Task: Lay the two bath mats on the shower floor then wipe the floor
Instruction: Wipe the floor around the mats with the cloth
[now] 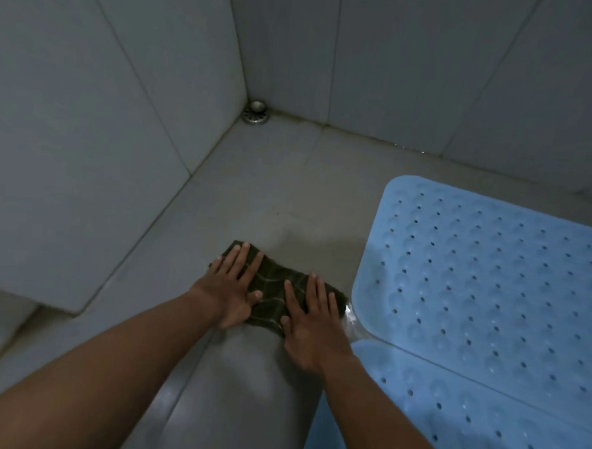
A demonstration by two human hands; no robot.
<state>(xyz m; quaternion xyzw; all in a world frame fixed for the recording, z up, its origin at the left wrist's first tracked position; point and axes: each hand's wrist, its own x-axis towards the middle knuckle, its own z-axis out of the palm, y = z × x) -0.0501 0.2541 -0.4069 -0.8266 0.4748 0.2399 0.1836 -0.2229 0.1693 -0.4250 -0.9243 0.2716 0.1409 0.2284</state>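
Observation:
A dark green checked cloth [274, 293] lies flat on the grey tiled shower floor [275, 195]. My left hand [233, 286] presses its left part with straight, spread fingers. My right hand [311, 323] presses its right part the same way. Two light blue perforated bath mats lie flat to the right: the far mat [490, 286] and the near mat [465, 429], edge to edge. The cloth's right end almost touches the far mat's corner, where a little water glistens.
A round metal drain [256, 112] sits in the far corner where the grey tiled walls [88, 110] meet. A low step or ledge [5, 308] shows at the left. Wet floor shines between my forearms.

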